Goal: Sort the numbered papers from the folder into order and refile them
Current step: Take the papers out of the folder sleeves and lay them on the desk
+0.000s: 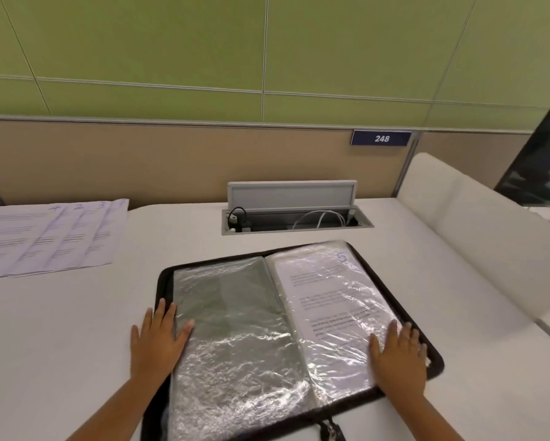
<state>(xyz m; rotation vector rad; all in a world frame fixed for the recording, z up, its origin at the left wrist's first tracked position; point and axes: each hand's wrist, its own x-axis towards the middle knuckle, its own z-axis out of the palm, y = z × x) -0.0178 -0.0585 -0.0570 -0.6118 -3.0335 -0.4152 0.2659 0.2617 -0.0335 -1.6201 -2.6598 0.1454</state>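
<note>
Both hands lie flat with fingers straight on the open folder point(286, 338) at the desk's point(76, 329) near edge: left hand point(159, 342) on its left border, right hand point(399, 354) on the sleeved page marked 5 point(334, 297). Fanned papers point(47, 237) lie at the far left edge.

Bright, even light; strong glare on the folder's plastic sleeves point(235, 361); wide-angle bending at edges; slightly soft

Glossy crinkled plastic folder sleeves point(235, 329)
</note>
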